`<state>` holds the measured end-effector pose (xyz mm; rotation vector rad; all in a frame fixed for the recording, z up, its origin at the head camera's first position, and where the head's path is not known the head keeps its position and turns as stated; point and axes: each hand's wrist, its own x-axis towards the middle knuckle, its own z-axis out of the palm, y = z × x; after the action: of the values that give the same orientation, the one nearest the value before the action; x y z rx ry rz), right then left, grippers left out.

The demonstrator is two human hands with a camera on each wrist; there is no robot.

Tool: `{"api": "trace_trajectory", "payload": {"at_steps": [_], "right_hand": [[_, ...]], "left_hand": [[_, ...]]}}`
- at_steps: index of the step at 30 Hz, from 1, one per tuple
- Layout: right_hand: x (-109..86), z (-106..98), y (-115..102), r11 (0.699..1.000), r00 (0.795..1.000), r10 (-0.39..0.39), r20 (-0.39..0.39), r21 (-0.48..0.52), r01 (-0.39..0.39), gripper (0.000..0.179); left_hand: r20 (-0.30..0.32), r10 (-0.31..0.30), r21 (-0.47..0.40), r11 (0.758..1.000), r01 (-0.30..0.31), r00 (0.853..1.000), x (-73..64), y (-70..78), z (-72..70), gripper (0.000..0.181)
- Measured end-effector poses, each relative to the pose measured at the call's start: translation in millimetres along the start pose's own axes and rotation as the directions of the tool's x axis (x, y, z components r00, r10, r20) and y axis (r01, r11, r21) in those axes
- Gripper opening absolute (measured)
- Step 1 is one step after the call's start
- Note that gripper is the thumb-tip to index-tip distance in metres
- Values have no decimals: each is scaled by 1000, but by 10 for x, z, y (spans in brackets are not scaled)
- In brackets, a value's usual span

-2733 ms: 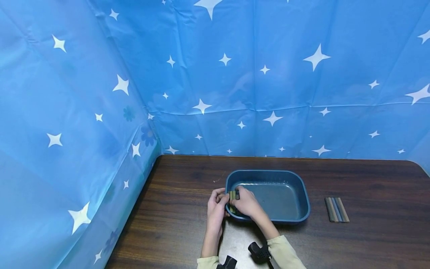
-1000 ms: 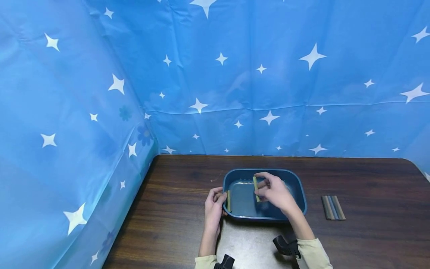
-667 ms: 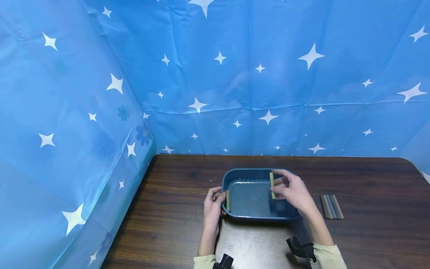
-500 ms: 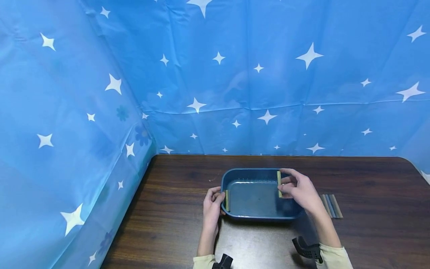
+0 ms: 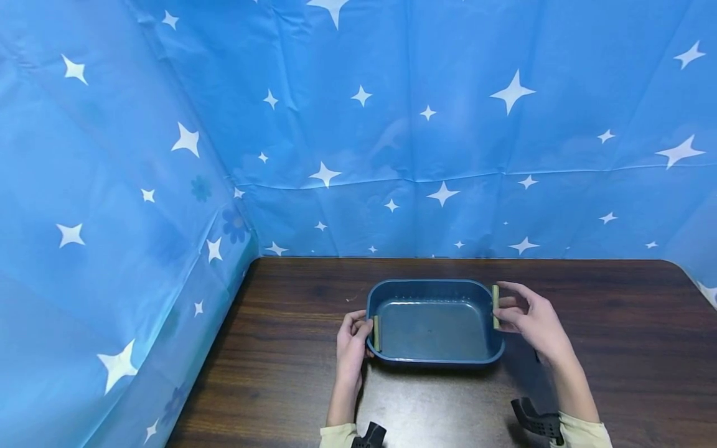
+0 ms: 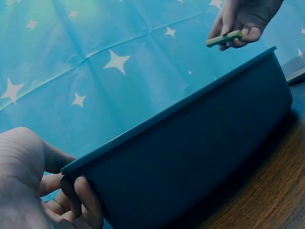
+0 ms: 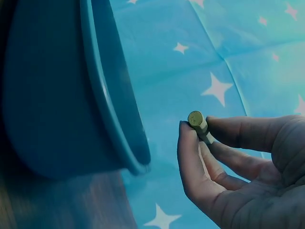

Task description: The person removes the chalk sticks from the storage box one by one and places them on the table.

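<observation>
In the head view, a dark blue rectangular basin (image 5: 431, 362) stands on the table. My left hand (image 5: 351, 348) grips its left end, with curled fingers at the rim in the left wrist view. Inside, a yellow-green stick (image 5: 377, 334) lies along the left wall, close to those fingers. My right hand (image 5: 529, 316) pinches another yellow-green stick (image 5: 495, 307) between thumb and fingers, above the basin's right rim. Seen end-on in the right wrist view, that held stick (image 7: 196, 119) is round with a flat end, apart from the basin.
The brown wooden table (image 5: 297, 330) carries everything. A blue curtain with white stars (image 5: 426, 143) hangs behind it and along the left side. The row of coloured sticks on the right is now almost wholly covered by my right forearm. Both wrists wear black camera mounts.
My right hand has lifted a yellow-green stick from the basin's left end and carried it rightward to the right rim. My left hand stays at the left end. The head view has shifted slightly.
</observation>
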<state>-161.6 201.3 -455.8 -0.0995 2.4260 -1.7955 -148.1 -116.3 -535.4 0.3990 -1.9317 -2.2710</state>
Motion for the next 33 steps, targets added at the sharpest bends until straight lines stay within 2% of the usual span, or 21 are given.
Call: {"api": "trace_trajectory", "payload": {"at_steps": [9,16,25,33], "right_hand": [[-62,-188,133,999,999,31,-29,-31,-32,59],[-109,-317,231,999,998,39,-47,-24,-40,60],[-140,-498,338,996,994,83,-70,-20,-84,62],[-163,-623,428,992,990,110,-92,-53,-115,57]], "left_hand": [[7,6,2,1000,-6,1000,-4,-4,-5,31],[23,73,-1,997,-73,997,-6,-37,-11,28],[1,1,3,1000,-1,1000,10,-24,-11,32],[-4,-3,13,1000,3,1000,10,-18,1,31]]}}
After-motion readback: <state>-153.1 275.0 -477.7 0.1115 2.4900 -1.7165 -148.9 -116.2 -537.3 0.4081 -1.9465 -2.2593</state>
